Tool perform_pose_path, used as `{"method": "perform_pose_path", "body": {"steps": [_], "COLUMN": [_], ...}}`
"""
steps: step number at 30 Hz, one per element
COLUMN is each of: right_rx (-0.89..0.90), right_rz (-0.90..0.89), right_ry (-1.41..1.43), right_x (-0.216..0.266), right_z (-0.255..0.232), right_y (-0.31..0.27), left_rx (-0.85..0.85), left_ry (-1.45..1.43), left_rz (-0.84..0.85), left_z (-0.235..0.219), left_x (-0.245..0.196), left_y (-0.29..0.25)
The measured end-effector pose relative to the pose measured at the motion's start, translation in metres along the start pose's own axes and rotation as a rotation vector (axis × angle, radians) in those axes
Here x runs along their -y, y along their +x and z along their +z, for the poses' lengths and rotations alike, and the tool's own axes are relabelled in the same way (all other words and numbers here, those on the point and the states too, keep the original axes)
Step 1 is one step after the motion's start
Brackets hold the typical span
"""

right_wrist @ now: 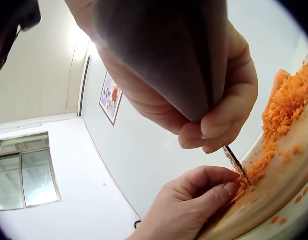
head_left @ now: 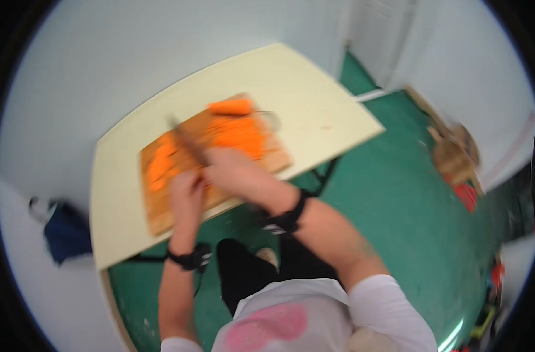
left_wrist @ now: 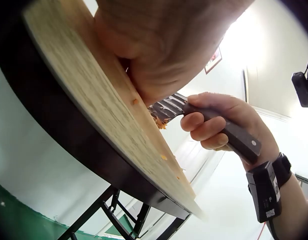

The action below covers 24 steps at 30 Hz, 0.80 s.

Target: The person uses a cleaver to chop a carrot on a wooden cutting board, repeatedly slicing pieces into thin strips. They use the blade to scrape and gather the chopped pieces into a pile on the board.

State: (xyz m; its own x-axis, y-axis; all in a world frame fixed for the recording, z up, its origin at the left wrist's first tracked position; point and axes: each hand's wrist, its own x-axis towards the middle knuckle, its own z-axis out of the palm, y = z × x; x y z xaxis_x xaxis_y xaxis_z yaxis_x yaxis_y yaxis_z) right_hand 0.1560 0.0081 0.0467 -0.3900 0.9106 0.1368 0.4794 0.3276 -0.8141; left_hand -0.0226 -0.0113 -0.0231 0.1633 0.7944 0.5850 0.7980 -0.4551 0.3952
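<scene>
Nearest you are your white top (head_left: pixel 332 293) with its pink print and your black trousers (head_left: pixel 235 264), and a black strapped device (head_left: pixel 288 220) sits on each wrist. Beyond them, at the near side of the wooden cutting board (head_left: pixel 162 217), your left hand (head_left: pixel 187 190) has its fingers bent, thumb and forefinger pinching chopped carrot (right_wrist: pixel 240 186) just beside the blade. Your right hand (head_left: pixel 235 171) grasps the dark handle of the knife (head_left: pixel 188 144), fingers wrapped round it; the blade slants across the board, its edge down among the orange bits. To the left on the board lie longer carrot pieces (head_left: pixel 159 167); to the right is a heap of fine carrot bits (head_left: pixel 238 138), with a thick carrot piece (head_left: pixel 231 107) at its far side. A few crumbs lie off the board on the pale table (head_left: pixel 302 76), whose frame is black. Past it spread the green floor (head_left: pixel 361 170) and, to your right, a round wooden object (head_left: pixel 458 155) near the wall. Farther off are a pale door (head_left: pixel 384 41), a framed picture (right_wrist: pixel 110 97) and a window (right_wrist: pixel 34 172).
</scene>
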Motion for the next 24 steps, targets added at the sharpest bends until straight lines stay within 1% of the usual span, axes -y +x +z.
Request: {"method": "perform_pose_path", "body": {"steps": [1, 2, 3, 4, 5, 6, 8, 14, 17, 19, 20, 22, 23, 24], "right_rx": [-0.025, -0.082, -0.067, -0.047, -0.026, -0.043, -0.067, -0.023, 0.005, -0.124, -0.118, -0.038, -0.028, 0.005], "right_rz": [0.033, -0.020, -0.007, 0.072, 0.062, 0.053, 0.041, 0.020, 0.023, -0.151, -0.151, -0.069, -0.069, -0.019], "right_ry": [0.050, -0.020, 0.117, 0.104, 0.104, 0.059, 0.014, -0.010, -0.088, -0.124, -0.127, -0.146, -0.151, -0.123], "right_x": [-0.003, -0.010, -0.003, 0.007, 0.015, 0.021, 0.023, 0.027, 0.026, 0.017, 0.014, 0.022, 0.023, 0.023], "right_z": [0.001, 0.004, 0.000, -0.006, -0.010, -0.014, -0.015, -0.009, -0.004, 0.005, 0.006, 0.004, 0.005, 0.005], "right_y": [0.001, 0.000, -0.006, -0.013, -0.017, -0.020, -0.025, -0.029, -0.028, -0.027, -0.026, -0.023, -0.017, -0.008], "left_rx": [-0.051, -0.063, -0.072, -0.087, -0.093, -0.096, -0.089, -0.070, -0.076, -0.080, -0.080, -0.083, -0.097, -0.112], "left_ry": [-0.002, -0.002, -0.020, 0.002, -0.049, -0.105, -0.101, -0.086, -0.084, -0.095, -0.093, -0.092, -0.098, -0.105], "left_rz": [0.029, 0.044, 0.067, 0.046, 0.036, 0.033, 0.011, -0.012, -0.004, -0.001, 0.004, -0.001, 0.020, 0.044], "left_z": [0.000, -0.003, -0.005, -0.008, -0.009, -0.011, -0.010, -0.009, -0.011, -0.009, -0.008, -0.007, -0.008, -0.008], "left_x": [0.000, -0.002, -0.003, -0.005, -0.008, -0.011, -0.015, -0.013, -0.015, -0.014, -0.012, -0.010, -0.011, -0.012], "left_y": [-0.001, 0.000, 0.002, 0.003, 0.004, 0.004, 0.003, 0.003, 0.004, 0.004, 0.004, 0.004, 0.005, 0.005]}}
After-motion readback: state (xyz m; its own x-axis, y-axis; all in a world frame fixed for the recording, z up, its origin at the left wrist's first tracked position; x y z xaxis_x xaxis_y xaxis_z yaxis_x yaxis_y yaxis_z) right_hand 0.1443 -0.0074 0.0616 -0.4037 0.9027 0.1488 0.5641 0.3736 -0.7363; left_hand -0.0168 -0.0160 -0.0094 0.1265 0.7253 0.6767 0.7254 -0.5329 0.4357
